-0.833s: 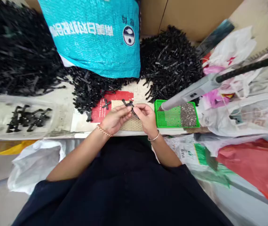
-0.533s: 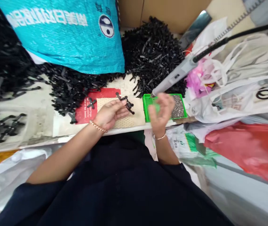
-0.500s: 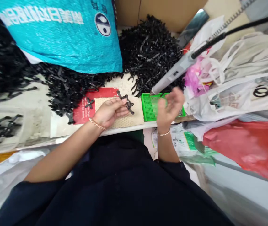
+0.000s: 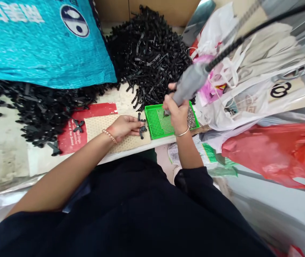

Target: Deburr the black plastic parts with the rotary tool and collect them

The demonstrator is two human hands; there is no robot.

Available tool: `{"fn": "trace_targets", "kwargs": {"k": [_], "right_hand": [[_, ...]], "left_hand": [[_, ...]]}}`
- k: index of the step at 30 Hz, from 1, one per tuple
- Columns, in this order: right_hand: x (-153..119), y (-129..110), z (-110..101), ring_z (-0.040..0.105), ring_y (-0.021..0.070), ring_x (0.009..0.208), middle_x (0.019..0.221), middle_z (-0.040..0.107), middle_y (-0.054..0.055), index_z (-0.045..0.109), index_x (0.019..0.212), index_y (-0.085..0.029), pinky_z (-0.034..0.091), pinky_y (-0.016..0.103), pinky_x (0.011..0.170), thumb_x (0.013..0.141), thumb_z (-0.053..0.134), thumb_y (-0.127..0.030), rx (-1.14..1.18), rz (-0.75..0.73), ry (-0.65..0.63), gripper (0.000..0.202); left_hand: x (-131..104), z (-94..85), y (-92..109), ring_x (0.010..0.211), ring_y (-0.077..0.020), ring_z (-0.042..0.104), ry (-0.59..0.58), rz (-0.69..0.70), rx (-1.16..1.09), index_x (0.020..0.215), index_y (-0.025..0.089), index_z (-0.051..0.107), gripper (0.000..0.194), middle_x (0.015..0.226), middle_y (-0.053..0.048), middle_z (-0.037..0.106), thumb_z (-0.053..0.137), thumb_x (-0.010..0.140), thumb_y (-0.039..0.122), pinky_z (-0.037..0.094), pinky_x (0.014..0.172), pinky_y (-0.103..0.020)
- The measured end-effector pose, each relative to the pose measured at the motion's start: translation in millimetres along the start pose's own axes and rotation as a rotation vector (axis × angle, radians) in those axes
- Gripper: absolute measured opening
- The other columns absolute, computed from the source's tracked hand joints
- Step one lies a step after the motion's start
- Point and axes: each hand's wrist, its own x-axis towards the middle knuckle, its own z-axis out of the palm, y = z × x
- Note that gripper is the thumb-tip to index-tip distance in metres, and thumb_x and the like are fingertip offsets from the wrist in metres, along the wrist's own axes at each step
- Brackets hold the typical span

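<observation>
Between the fingertips of my left hand (image 4: 127,127) is a small black jointed part (image 4: 141,129), held over the beige textured mat (image 4: 101,125) near the table's front edge. My right hand (image 4: 178,113) is wrapped round the grey electric screwdriver (image 4: 191,81), whose tip points down over the green perforated tray (image 4: 154,136). Small metal screws (image 4: 191,117) lie in the tray's right part. Another black part (image 4: 78,125) rests on the red sheet (image 4: 70,142), left of the mat.
A large pile of black pieces (image 4: 152,53) stands behind the tray, with a second pile (image 4: 37,110) at left under a blue sack (image 4: 48,53). White plastic bags (image 4: 251,92) and a red bag (image 4: 273,153) crowd the right side. The screwdriver's black cable (image 4: 265,28) runs up right.
My right hand, open beside the screwdriver before, has closed round it, and the tool's tip is now over the tray. My left hand still holds the black part. The view has shifted right.
</observation>
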Motion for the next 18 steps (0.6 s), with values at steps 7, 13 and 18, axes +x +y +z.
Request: {"fn": "trace_targets", "kwargs": {"k": [7, 13, 18], "right_hand": [[-41, 8, -8, 0.037, 0.0074, 0.039, 0.049, 0.038, -0.015, 0.063, 0.098, -0.028, 0.036, 0.024, 0.043, 0.081, 0.085, -0.063, 0.144, 0.105, 0.101, 0.045], [-45, 14, -10, 0.038, 0.0092, 0.040, 0.050, 0.038, -0.015, 0.060, 0.100, -0.028, 0.037, 0.027, 0.044, 0.079, 0.085, -0.069, 0.101, 0.139, 0.100, 0.051], [-45, 16, -10, 0.039, 0.0075, 0.040, 0.050, 0.039, -0.015, 0.060, 0.099, -0.028, 0.036, 0.025, 0.044, 0.081, 0.085, -0.068, 0.097, 0.116, 0.092, 0.050]], "left_hand": [[0, -0.9, 1, 0.065, -0.0142, 0.074, 0.003, -0.017, 0.007, 0.075, 0.008, 0.079, 0.029, 0.078, -0.009, 0.081, 0.104, 0.066, 0.019, 0.066, 0.065, -0.025], [-1, -2.4, 0, 0.067, -0.0143, 0.074, -0.015, -0.019, 0.011, 0.075, 0.009, 0.078, 0.030, 0.079, -0.009, 0.080, 0.105, 0.067, 0.021, 0.067, 0.068, -0.027], [0, -3.8, -1, 0.071, -0.0155, 0.076, -0.018, -0.006, 0.016, 0.077, 0.009, 0.078, 0.033, 0.082, -0.010, 0.081, 0.106, 0.065, 0.024, 0.068, 0.069, -0.028]]}}
